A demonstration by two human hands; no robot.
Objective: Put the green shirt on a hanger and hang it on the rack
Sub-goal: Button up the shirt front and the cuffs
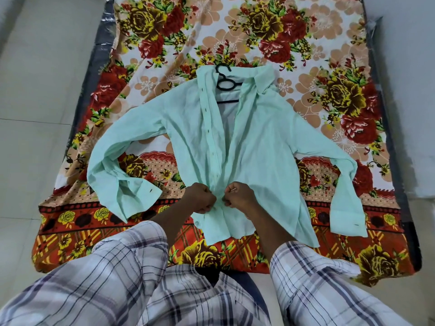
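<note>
A pale mint-green long-sleeved cotton shirt [254, 142] lies spread front-up on a bed covered by a red, yellow and peach floral sheet [306, 55], a black plastic hanger [224, 83] tucked inside its open collar. Near the hem, the left hand [200, 198] and right hand [239, 196], fingers closed, pinch the two front plackets together. Plaid sleeves [131, 267] frame the foreground.
</note>
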